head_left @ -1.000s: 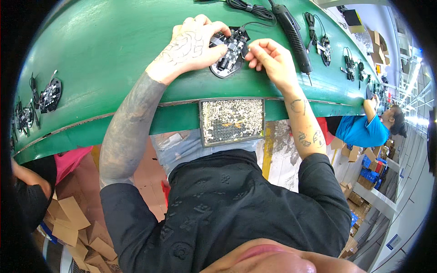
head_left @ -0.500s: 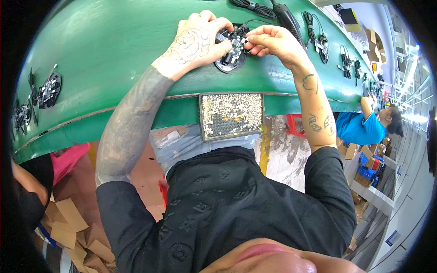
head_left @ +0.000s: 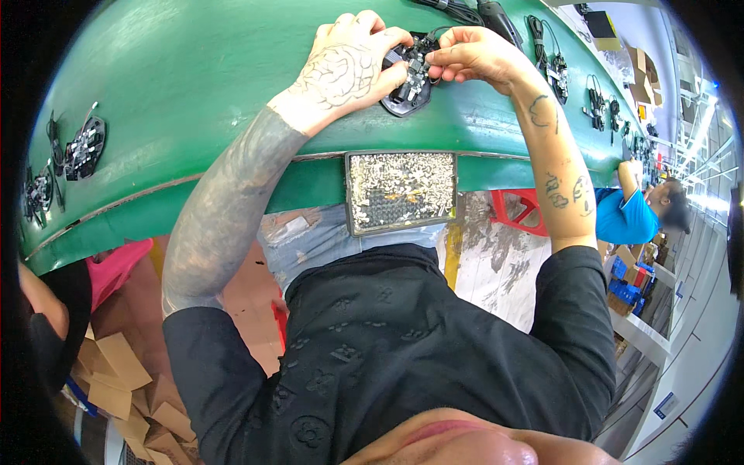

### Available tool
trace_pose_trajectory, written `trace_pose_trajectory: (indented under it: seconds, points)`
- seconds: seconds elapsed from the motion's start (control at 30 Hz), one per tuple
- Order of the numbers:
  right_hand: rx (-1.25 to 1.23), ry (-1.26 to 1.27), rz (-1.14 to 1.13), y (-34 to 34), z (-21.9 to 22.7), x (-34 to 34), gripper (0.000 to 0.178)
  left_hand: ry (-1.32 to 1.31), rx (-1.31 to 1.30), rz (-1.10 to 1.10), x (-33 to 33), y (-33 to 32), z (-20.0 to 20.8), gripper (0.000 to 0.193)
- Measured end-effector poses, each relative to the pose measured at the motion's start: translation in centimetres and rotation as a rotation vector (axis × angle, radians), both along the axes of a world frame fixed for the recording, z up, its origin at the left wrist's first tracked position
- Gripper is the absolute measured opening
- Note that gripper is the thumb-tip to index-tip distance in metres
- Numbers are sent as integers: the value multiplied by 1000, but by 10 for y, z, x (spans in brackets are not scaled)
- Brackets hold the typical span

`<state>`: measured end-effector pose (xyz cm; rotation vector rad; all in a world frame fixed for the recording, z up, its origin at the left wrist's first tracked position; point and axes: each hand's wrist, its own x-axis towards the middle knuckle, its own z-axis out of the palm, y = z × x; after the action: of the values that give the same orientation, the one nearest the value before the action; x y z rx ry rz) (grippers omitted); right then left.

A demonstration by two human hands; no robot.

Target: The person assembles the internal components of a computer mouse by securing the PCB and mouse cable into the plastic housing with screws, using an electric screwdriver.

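Observation:
An opened computer mouse (head_left: 411, 91), its circuit board bare in a black shell, lies on the green bench in front of me. My left hand (head_left: 350, 66) grips it from the left, thumb and fingers on the near and far parts of that edge. At the right side of the board, my right hand (head_left: 474, 58) has its thumb and forefinger pinched together. Whatever sits in that pinch is too small to make out. A dark cable runs from the far end of the mouse, behind my right hand.
A black tray (head_left: 349, 194) of small whitish parts juts from the bench edge. A black handheld tool (head_left: 500, 25) lies beyond my right hand. More opened mice with cables (head_left: 85, 147) lie left and right. A person in blue (head_left: 626, 217) sits at right; cardboard boxes (head_left: 116, 368) stand lower left.
The mouse and both hands have shifted slightly right and farther from me. The right hand still pinches at the board's right side; the whole view has also moved a little.

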<state>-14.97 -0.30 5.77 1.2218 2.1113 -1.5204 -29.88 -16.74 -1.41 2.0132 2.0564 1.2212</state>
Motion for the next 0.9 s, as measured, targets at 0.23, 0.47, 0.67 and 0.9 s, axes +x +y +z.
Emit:
trace_pose_trajectory:
  seconds: [0.23,0.47,0.67,0.9]
  points:
    - [90,-91,49,-1,3,-5,37,7,-27,-204,-6,0,18,45]
    - [731,103,-61,-16,24,13,34,171,-106,-270,-16,-12,20,58]
    - [1187,-207,-151,31,-13,71,71,252,6,10,-1,3,23,56]
    - [955,326,-489,37,4,77,52,58,-249,-698,3,-18,65,41]
